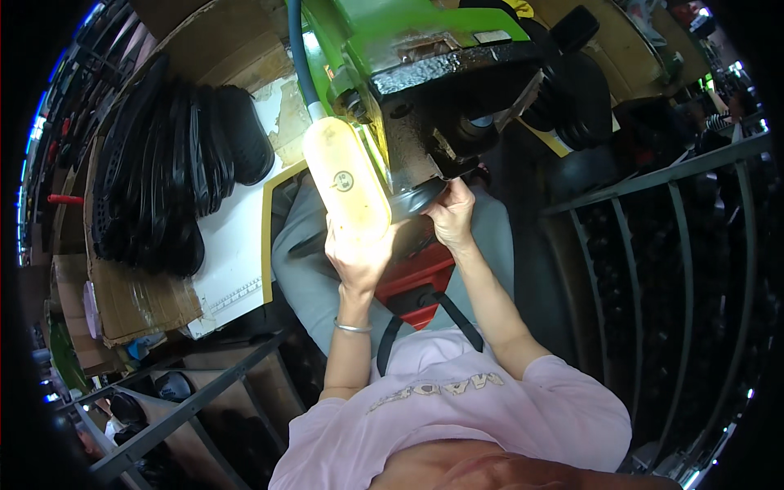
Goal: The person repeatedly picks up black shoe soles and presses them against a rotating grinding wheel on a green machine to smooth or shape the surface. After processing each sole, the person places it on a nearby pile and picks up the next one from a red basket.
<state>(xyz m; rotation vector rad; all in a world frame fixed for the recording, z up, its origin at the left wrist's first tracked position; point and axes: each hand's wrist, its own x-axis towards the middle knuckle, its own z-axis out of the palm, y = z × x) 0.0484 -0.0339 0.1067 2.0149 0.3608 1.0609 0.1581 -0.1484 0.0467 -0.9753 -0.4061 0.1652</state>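
A dark, curved piece that looks like a black shoe sole [418, 199] sits under the black head of a green machine [441, 24], and its far part is hidden there. My right hand [454, 217] pinches its right edge, thumb and fingers closed. At its left side is my left hand [356, 260], closed against the near edge; glare and a bright yellow lamp [339, 167] cover most of those fingers. The lamp hangs just above this hand, on a blue-grey cable [299, 57].
Many black soles [159, 171] stand packed on the white table [237, 237] at left, with cardboard around them. More dark soles [576, 102] are right of the machine. Metal racks stand at lower left [192, 420] and right [682, 229]. Something red [416, 282] shows between my legs.
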